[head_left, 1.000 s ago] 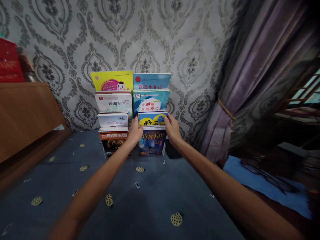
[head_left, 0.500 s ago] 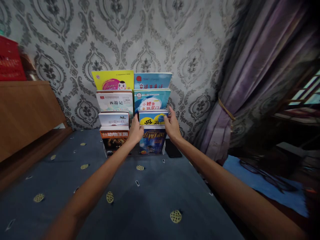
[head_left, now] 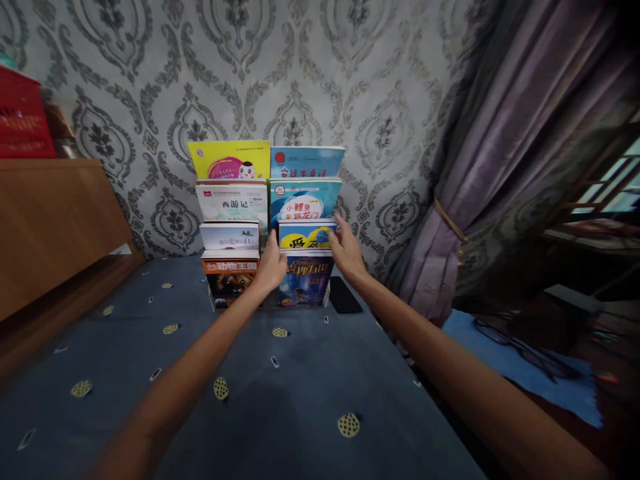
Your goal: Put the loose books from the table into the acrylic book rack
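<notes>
A tiered book rack [head_left: 270,303] stands against the patterned wall, holding two columns of books. My left hand [head_left: 271,265] grips the left edge of the yellow and blue book [head_left: 306,237] in the right column, second tier from the front. My right hand [head_left: 346,250] holds that book's right edge, fingers curled on it. In front of it stands a dark blue book [head_left: 303,283]. The left column's front book is an orange and brown animal book [head_left: 229,280].
A blue patterned bedcover [head_left: 280,393] spreads below my arms. A black phone [head_left: 345,295] lies right of the rack. A wooden headboard [head_left: 55,220] with a red crate [head_left: 23,123] is at left. A purple curtain [head_left: 500,153] hangs at right, a blue cloth [head_left: 525,373] beneath.
Both hands stay on the yellow and blue book; my right hand's fingers have shifted slightly up its right edge. The view has drifted a little.
</notes>
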Available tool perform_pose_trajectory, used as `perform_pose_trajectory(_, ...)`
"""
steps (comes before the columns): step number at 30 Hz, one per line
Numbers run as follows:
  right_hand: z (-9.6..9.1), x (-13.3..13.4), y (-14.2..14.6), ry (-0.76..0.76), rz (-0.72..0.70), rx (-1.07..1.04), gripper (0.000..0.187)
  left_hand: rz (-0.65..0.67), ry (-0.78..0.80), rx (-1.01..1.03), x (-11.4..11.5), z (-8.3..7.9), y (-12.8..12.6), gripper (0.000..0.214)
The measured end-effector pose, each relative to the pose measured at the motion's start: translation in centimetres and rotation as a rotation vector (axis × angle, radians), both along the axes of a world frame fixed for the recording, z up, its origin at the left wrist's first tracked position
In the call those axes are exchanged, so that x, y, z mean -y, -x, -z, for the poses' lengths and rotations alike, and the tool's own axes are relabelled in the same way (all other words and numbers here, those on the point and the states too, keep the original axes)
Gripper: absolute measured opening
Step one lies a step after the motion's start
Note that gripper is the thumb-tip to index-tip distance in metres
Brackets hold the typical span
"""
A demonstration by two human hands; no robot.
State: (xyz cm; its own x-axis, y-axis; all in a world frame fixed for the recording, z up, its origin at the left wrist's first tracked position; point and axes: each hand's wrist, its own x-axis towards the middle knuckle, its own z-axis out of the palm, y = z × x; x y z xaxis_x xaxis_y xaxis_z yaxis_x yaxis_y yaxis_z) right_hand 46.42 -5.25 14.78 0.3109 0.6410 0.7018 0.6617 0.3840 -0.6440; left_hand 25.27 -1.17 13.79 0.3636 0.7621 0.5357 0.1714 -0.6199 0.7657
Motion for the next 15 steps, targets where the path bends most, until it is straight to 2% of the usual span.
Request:
perform_pose_trajectory(4,2.9,1.3,0.1,0.011,0.011,-0.136,0.068,-0.001,0.004,0.001,2.0,2.4,0.8,0.075)
perform_pose_trajectory(8,6.0,2.5,0.9,0.045,0.022,-0.194,0.056,0.002,0.076,0.01,2.9,4.0,0.9,0.079)
perform_pose_trajectory(12,6.8,3.0,1.5,0.069,-0.015,-0.126,0.046,0.014,0.082,0.032,2.8,4.4,0.6,0.08)
perform_pose_trajectory(15,6.6,3.1,1.8,0.075,0.03,-0.115,0.047,0.009,0.061,0.038,2.7,4.5,0.5,0.08)
